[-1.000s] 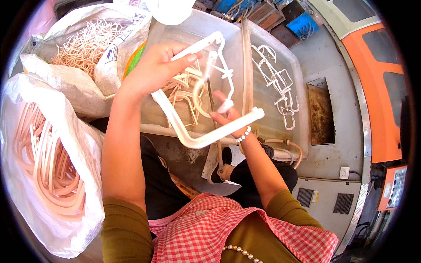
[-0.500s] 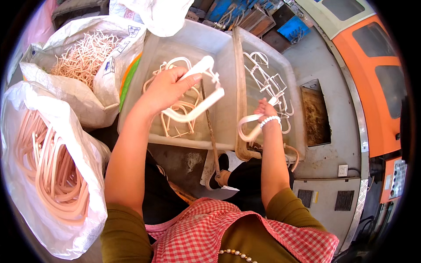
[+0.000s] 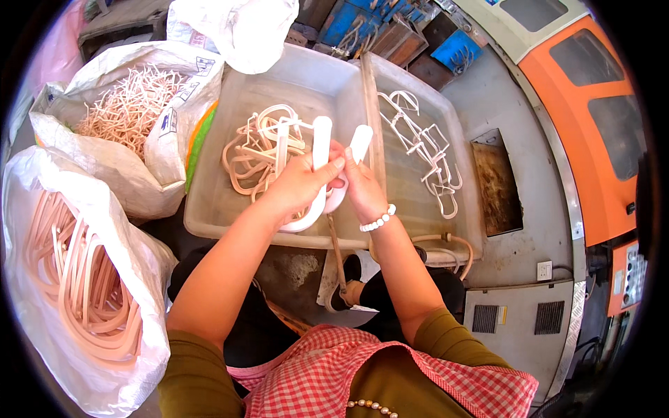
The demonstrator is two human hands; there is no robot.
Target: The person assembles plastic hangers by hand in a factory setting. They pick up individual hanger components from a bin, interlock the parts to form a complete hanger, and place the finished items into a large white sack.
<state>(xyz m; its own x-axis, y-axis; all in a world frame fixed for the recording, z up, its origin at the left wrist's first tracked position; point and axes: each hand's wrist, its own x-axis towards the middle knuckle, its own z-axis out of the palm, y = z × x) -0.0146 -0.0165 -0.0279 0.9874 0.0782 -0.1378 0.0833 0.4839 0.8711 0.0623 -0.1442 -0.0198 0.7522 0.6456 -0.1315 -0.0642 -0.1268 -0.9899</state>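
Two curved white pieces (image 3: 320, 143), one in each grip

The person's left hand (image 3: 300, 182) is clasping one piece, its thumb pressing on the side and the rounded end sticking up past the knuckles. The right hand (image 3: 364, 188) is closing around the second piece (image 3: 359, 143), whose blunt end is tilting up beside the first. Both hands are meeting at the thumbs; I cannot tell whether the pieces are touching behind the fingers. White beads (image 3: 378, 221) are circling the right wrist.

All of this is hovering above the front half of the left tub (image 3: 320, 87), where pale curved frames (image 3: 240, 164) are lying in a tangle. In the right tub (image 3: 401, 209), thin white runners (image 3: 425, 150) are resting in a loose chain. A stick (image 3: 336, 251) is slanting down at the left tub's front edge.

Off to the person's left, one open sack (image 3: 125, 177) is holding a heap of thin pinkish offcuts (image 3: 132, 104), and a nearer sack (image 3: 150, 258) is bulging with curved strips (image 3: 83, 279). A checked apron (image 3: 306, 369) is covering the lap, and an orange machine (image 3: 571, 139) is standing on the right.
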